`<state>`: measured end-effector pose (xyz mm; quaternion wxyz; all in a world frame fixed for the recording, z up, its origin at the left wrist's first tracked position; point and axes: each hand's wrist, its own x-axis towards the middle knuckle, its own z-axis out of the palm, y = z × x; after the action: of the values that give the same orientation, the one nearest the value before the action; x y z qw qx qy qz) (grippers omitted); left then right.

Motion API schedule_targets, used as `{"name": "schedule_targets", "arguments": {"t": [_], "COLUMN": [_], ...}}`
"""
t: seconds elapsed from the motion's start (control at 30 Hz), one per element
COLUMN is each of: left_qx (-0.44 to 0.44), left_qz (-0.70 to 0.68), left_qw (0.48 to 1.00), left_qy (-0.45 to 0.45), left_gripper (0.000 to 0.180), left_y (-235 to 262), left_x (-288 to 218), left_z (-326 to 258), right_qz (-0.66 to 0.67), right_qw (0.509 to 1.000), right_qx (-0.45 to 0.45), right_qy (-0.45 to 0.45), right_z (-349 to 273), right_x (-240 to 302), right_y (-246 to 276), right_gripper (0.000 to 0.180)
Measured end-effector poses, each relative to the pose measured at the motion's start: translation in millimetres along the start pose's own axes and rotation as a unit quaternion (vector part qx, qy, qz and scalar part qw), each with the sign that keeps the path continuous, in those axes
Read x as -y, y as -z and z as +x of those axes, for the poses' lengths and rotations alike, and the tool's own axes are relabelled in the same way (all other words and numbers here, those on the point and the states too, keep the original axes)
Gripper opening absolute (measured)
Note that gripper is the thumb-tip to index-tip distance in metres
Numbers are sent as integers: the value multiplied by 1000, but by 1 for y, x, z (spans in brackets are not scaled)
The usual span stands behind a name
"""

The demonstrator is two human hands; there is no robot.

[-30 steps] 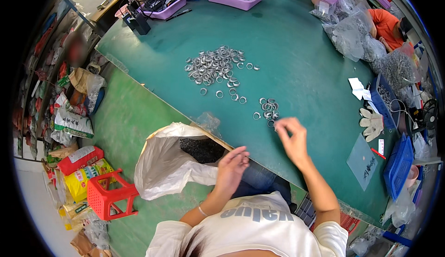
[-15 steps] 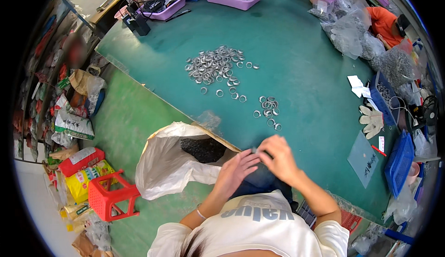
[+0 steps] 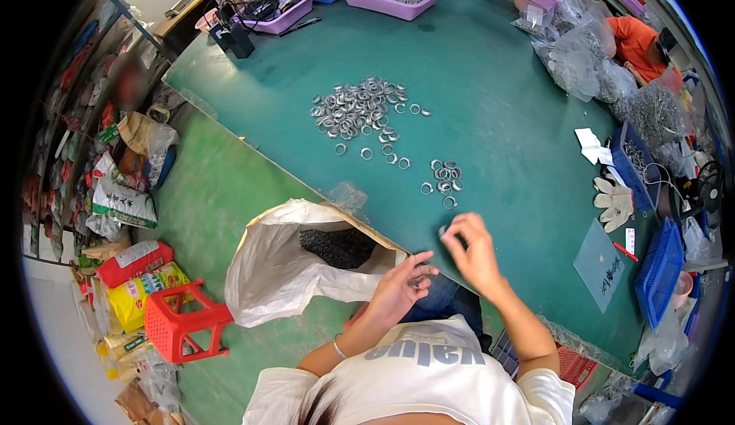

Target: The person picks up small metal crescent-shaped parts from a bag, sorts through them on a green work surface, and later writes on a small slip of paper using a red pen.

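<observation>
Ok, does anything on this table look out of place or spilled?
Nothing looks clearly wrong. Mildly untidy: a few loose rings lie apart from the main ring pile, and a pale glove lies loose beside the blue tray of metal parts.

Silver-grey rings [image 3: 352, 109], heaped on green tabletop [image 3: 521, 149], smaller cluster [image 3: 447, 174] nearby, blurred grey piece [image 3: 442, 231] in right grip [image 3: 475, 251]
</observation>
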<state>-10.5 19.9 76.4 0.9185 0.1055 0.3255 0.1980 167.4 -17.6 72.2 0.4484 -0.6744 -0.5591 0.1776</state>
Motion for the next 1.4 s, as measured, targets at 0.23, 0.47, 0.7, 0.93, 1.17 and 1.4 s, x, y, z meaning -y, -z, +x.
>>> {"name": "schedule_targets", "arguments": {"t": [0.23, 0.47, 0.7, 0.93, 1.17, 1.4], "left_qx": [64, -239, -66, 187, 25, 82], "left_qz": [94, 434, 334, -9, 25, -15], "left_qw": [993, 804, 902, 982, 999, 996], "left_qy": [-45, -330, -265, 16, -31, -35], "left_gripper": [27, 29, 34, 33, 34, 32], "left_y": [46, 111, 50, 37, 4, 42], "left_x": [-3, -26, -15, 7, 0, -1], "left_z": [3, -9, -8, 22, 11, 21], "right_qz": [-35, -171, -7, -127, -100, 11], "right_qw": [998, 983, 995, 989, 995, 997], "right_qx": [-51, -62, 94, -77, -8, 60], "right_qy": [-27, -34, 5, -17, 11, 37], "right_z": [21, 41, 10, 52, 30, 33], "right_x": [-7, -41, 12, -31, -19, -5], "right_y": [1, -9, -11, 6, 1, -3], "right_gripper": [12, 14, 11, 15, 11, 13]}}
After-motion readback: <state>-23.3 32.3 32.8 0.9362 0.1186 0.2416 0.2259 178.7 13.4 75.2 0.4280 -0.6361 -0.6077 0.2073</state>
